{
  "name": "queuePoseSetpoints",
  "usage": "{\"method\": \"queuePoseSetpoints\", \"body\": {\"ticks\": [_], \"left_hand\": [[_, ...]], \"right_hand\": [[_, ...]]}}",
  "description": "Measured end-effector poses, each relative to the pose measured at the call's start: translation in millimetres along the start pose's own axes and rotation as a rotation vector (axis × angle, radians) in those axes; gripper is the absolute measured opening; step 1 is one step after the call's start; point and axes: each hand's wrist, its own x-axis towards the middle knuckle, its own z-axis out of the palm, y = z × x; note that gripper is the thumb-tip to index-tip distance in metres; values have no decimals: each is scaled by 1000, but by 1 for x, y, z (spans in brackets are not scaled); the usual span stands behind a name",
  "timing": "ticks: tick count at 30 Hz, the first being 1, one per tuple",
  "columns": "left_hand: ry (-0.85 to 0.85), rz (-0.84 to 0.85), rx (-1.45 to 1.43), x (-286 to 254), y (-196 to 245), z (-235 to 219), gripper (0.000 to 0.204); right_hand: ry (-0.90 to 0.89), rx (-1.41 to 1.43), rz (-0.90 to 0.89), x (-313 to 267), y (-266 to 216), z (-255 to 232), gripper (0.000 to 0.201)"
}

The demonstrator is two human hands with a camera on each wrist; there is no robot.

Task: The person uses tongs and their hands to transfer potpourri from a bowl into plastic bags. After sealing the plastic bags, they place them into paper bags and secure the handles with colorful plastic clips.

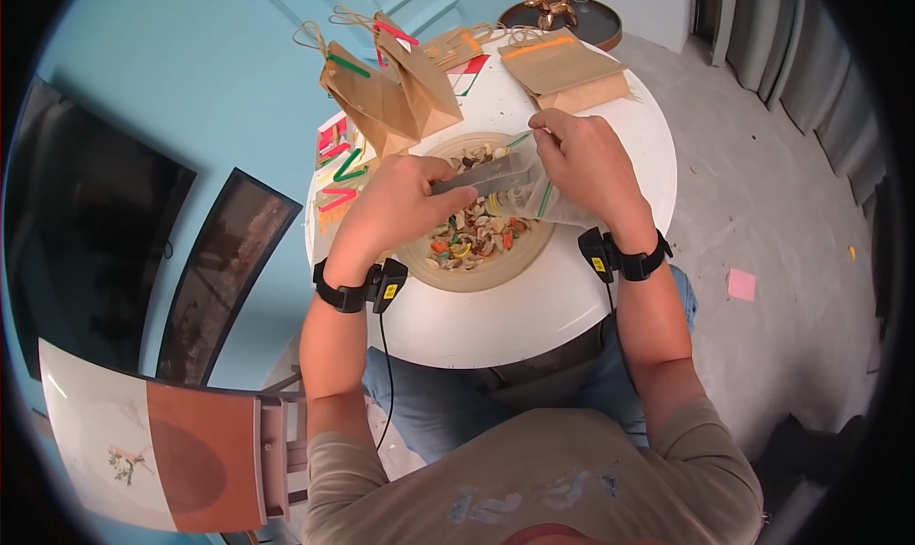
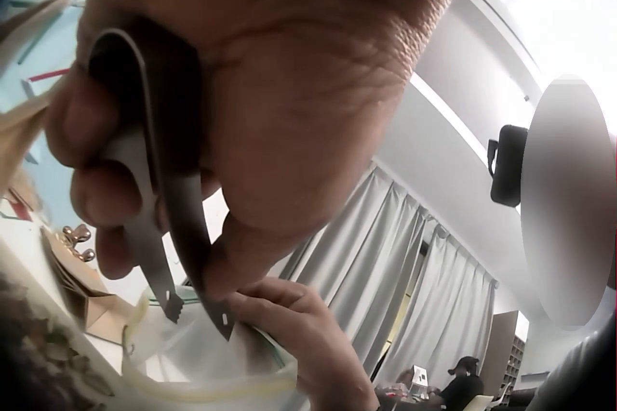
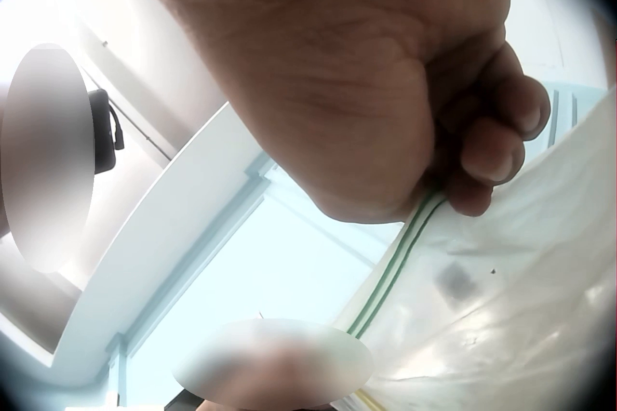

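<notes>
My left hand (image 1: 405,197) grips a pair of flat metal tongs (image 1: 488,175) between thumb and fingers. In the left wrist view, the two notched tips of the tongs (image 2: 175,194) stand slightly apart over the mouth of a clear zip bag (image 2: 183,348). With its fingers curled, my right hand (image 1: 593,162) pinches the green-striped zip edge of the bag (image 3: 482,305) and holds it up and open. Below both hands lies a round beige tray (image 1: 477,280) with a mix of dried bits (image 1: 477,238) in brown, cream, orange and green. The bag overhangs the tray's right side.
Two upright brown paper bags (image 1: 376,97) with coloured clips stand at the back left of the white round table (image 1: 448,335). Another paper bag (image 1: 562,69) lies at the back right. Green and pink clips (image 1: 348,167) sit along the left edge. A balloon-dog figurine (image 1: 553,10) stands behind.
</notes>
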Motion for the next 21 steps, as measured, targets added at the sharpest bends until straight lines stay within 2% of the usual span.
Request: {"method": "queuePoseSetpoints", "body": {"ticks": [3, 5, 8, 11, 15, 18, 19, 21], "left_hand": [[41, -58, -46, -5, -5, -5, 38], [66, -87, -64, -12, -24, -11, 33], [47, -225, -151, -23, -52, -9, 34], [62, -218, 22, -31, -71, 6, 35], [40, -199, -47, -37, -58, 40, 36], [45, -90, 16, -39, -51, 69, 41], [1, -113, 35, -39, -46, 73, 40], [44, -66, 107, -39, -51, 79, 37]], "right_hand": [[29, 22, 20, -1, 4, -7, 24], [53, 31, 33, 0, 4, -12, 24], [91, 36, 53, 0, 5, -18, 24], [106, 45, 74, -1, 8, -21, 24], [118, 32, 68, -1, 10, -21, 24], [120, 34, 57, -1, 10, -20, 24], [120, 38, 53, -1, 10, -19, 24], [117, 33, 57, -1, 9, -19, 24]]}}
